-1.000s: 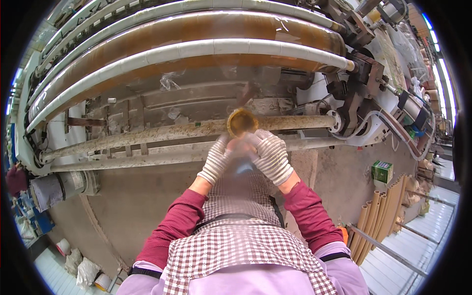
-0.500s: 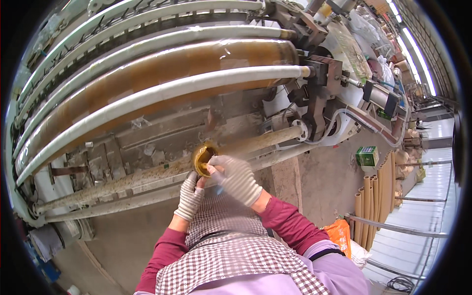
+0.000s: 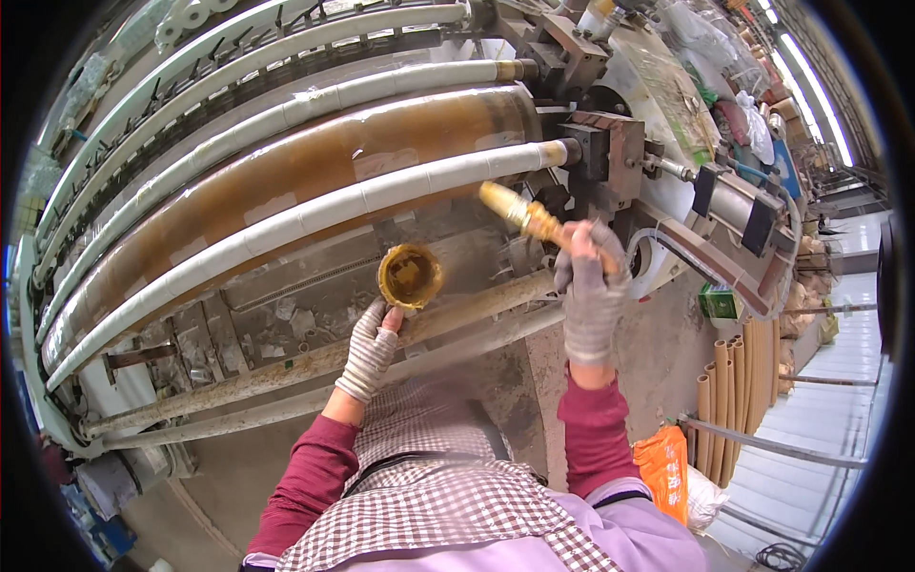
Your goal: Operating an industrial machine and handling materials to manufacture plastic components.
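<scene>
My left hand (image 3: 372,355), in a striped fingerless glove, grips a round cup (image 3: 411,276) whose inside is coated with a yellow-brown paste. In my right hand (image 3: 593,286), also gloved, is a paintbrush (image 3: 534,217). The fingers wrap its handle, and its yellowed bristles point up and left, just below the right end of a white-wrapped roller (image 3: 381,191). I cannot tell whether the bristles touch that roller. Behind it runs a wide amber roller (image 3: 315,148) with a glossy surface.
Metal brackets and a pneumatic cylinder (image 3: 739,205) stand at the machine's right end. A dirty long bar (image 3: 286,377) crosses in front of my body. Cardboard tubes (image 3: 729,391), a green box (image 3: 720,301) and an orange bag (image 3: 661,467) are on the right.
My right hand has drawn the brush out of the cup and swung up and right, toward the end of the white roller. The left hand still holds the cup, raised slightly.
</scene>
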{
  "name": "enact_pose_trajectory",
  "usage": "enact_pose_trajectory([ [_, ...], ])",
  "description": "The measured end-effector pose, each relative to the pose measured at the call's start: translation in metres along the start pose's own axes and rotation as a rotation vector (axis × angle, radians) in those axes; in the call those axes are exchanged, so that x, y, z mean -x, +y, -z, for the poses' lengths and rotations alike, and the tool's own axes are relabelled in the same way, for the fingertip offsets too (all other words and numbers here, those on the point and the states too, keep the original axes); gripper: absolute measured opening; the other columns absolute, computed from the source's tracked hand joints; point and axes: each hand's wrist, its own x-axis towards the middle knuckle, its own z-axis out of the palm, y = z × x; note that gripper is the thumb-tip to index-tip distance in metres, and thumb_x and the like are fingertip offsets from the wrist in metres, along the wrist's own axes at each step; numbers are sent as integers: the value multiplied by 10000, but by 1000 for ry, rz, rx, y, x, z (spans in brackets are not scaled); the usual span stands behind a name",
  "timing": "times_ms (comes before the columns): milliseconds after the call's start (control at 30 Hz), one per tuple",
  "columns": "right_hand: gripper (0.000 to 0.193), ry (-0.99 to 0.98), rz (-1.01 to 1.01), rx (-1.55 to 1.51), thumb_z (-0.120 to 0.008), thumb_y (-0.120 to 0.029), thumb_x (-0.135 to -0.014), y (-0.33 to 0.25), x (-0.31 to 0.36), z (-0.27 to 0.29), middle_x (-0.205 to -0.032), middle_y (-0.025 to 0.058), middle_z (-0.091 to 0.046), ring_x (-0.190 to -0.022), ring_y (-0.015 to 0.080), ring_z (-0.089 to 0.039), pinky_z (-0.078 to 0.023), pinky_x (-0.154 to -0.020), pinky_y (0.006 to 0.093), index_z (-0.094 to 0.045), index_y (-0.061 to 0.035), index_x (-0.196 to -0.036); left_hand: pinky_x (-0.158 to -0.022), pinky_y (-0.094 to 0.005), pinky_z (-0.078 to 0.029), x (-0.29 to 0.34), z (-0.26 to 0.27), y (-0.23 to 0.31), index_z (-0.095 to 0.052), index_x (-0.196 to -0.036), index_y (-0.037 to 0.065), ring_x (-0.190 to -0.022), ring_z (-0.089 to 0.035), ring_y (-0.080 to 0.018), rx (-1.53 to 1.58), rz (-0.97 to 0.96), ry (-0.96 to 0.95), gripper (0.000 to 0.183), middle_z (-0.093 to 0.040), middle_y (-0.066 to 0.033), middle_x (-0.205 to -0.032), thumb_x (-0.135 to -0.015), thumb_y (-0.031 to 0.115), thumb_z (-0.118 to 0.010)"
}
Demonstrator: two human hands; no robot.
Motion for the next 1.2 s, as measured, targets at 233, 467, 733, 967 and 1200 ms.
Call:
enact_pose_trajectory([
  [233,97,23,266,155,-588,-91,-912,40,-47,-3,-831,39,-637,-710,75,-545,-455,-645,218,-628,-12,-952,-696,-231,-454,38,29,5,-588,-1092,41,-751,-498,-62,4,38,3,260,-562,37,-840,-947,256,-570],
  [467,70,-213,261,262,-635,-41,-866,24,-1,-87,-828,31,-654,-706,85,-577,-476,-631,229,-625,-15,-930,-712,-235,-475,89,73,29,-577,-1104,34,-757,-540,-67,94,115,127,302,-595,6,-868,-945,292,-574],
  [733,74,-267,506,100,-663,-12,-822,8,76,-200,-809,67,-656,-688,138,-621,-495,-611,260,-630,-30,-886,-693,-267,-460,152,188,22,-570,-1069,15,-731,-532,-102,102,-2,236,315,-562,-6,-771,-941,303,-575],
  [967,83,-185,460,115,-652,-23,-836,-18,158,-275,-837,94,-674,-755,149,-655,-514,-650,257,-637,-51,-913,-658,-254,-462,217,307,37,-577,-1059,17,-692,-547,-91,-6,-31,341,286,-541,12,-735,-958,283,-548],
  [1200,55,-344,304,345,-648,-26,-832,-16,200,-326,-806,98,-667,-703,172,-650,-522,-646,293,-643,-43,-884,-656,-236,-466,258,389,36,-580,-1140,11,-715,-546,-76,24,-39,448,327,-583,10,-790,-944,273,-578],
])
